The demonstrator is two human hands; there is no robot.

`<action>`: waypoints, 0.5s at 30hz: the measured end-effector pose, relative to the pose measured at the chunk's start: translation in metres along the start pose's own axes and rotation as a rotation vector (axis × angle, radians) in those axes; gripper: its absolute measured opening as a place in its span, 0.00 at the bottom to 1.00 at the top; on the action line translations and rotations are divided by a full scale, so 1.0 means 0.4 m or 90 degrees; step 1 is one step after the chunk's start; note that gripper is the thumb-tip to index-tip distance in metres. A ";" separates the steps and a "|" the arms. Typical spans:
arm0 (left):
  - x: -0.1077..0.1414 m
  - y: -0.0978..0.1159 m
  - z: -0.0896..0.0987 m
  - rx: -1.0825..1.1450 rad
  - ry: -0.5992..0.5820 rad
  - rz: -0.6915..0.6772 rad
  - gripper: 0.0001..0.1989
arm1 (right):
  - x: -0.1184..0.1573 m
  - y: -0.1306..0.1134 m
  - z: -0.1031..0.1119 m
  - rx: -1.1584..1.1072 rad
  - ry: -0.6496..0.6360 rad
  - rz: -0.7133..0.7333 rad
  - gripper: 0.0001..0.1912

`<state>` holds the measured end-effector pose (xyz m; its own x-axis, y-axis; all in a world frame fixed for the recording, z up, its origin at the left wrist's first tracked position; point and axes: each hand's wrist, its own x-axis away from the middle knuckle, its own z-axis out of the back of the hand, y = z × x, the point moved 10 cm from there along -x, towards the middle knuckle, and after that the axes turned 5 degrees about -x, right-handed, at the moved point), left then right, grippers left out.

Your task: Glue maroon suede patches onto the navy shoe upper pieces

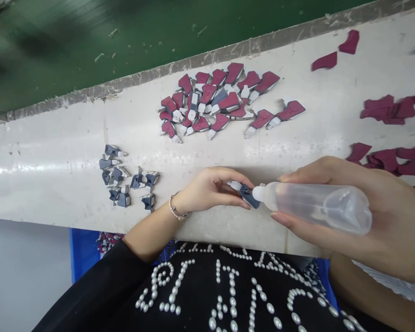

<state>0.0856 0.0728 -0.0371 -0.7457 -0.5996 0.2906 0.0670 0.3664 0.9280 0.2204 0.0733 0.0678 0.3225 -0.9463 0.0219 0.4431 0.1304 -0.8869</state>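
Observation:
My left hand [210, 190] pinches a small slate-grey piece with a white tab [247, 195] between thumb and fingers. My right hand [394, 216] grips a translucent plastic squeeze bottle [314, 207], its white nozzle touching the grey piece. On the white bench top [90, 184], a group of maroon-and-grey pieces with white tabs [214, 97] lies beyond my hands. A smaller group of grey pieces without maroon [124, 177] lies to the left of my left hand. Loose maroon fabric cut-outs [390, 109] lie at the right.
A green conveyor belt [72, 46] runs along the far edge of the bench behind a worn metal rail [200, 62]. A blue crate [83, 251] sits below the near edge. My black sleeve and top with pearl beads [228, 290] fill the bottom of the view.

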 end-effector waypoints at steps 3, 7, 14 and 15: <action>-0.001 -0.005 0.003 -0.002 0.009 0.009 0.19 | 0.002 -0.005 0.010 0.029 0.017 0.011 0.12; -0.001 -0.005 0.003 -0.014 0.011 0.007 0.19 | 0.007 -0.016 0.007 0.035 0.015 0.027 0.11; 0.000 -0.007 0.002 -0.014 0.007 0.017 0.19 | 0.002 -0.014 -0.001 0.026 -0.003 0.031 0.11; -0.001 -0.004 0.002 -0.005 0.007 0.009 0.18 | 0.002 -0.012 0.003 0.031 0.005 0.030 0.11</action>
<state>0.0852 0.0728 -0.0389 -0.7369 -0.6023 0.3069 0.0834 0.3695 0.9255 0.2194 0.0723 0.0728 0.3379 -0.9409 -0.0231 0.4672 0.1890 -0.8637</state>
